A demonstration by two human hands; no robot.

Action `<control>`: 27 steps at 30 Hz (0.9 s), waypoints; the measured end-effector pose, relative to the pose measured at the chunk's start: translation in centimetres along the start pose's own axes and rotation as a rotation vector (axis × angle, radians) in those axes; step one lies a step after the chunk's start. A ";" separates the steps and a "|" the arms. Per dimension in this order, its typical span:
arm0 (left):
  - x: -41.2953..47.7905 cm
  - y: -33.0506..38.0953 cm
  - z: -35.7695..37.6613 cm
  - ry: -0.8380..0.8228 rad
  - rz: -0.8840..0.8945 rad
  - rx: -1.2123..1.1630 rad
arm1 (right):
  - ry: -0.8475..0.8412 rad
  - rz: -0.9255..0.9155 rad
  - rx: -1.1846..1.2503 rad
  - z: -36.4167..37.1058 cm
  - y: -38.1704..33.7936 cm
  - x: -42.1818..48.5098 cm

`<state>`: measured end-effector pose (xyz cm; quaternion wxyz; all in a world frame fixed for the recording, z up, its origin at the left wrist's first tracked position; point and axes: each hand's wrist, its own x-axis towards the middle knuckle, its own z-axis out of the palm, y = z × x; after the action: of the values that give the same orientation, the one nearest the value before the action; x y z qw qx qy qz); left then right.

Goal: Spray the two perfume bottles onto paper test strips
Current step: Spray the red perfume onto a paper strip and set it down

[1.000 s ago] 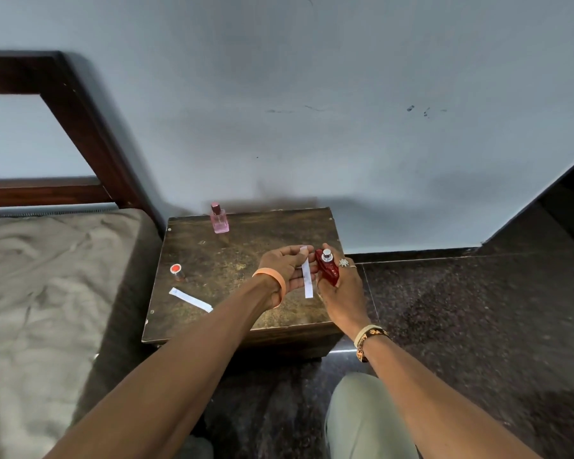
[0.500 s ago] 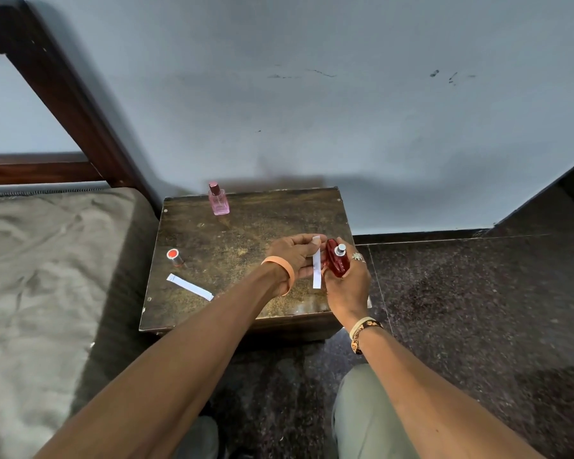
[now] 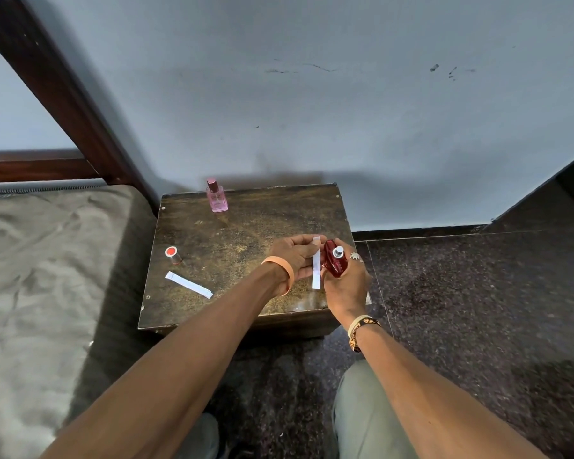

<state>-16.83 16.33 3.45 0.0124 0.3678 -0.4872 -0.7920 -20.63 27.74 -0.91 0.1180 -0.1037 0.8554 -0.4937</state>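
My right hand (image 3: 345,286) grips a small red perfume bottle (image 3: 334,268) with a bare silver nozzle, tilted toward the left. Right beside it my left hand (image 3: 294,256) pinches a white paper test strip (image 3: 316,267) held upright, a finger's width from the nozzle. Both hands hover over the right front part of a worn dark wooden stool (image 3: 246,233). A pink perfume bottle (image 3: 216,197) with its cap on stands at the stool's back left. A second paper strip (image 3: 189,284) lies flat near the front left, with the red bottle cap (image 3: 172,255) standing just behind it.
A bed with a grey-green sheet (image 3: 47,276) borders the stool on the left, and its dark wooden frame (image 3: 63,94) rises behind. A pale wall stands directly behind the stool. Dark speckled floor (image 3: 478,293) lies to the right. My knee (image 3: 365,409) is below.
The view has tilted a little, so stool and hands sit lower in frame. Both hands keep the same hold, with strip and red bottle staying close together.
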 end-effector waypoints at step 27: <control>-11.1 5.9 -6.8 0.220 0.180 0.013 | 0.096 -0.331 -0.145 -4.0 -10.1 -4.6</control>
<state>-6.69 12.29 12.69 0.1343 0.4071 -0.5190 -0.7395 -16.83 27.43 10.31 -0.0134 -0.2276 0.8646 -0.4478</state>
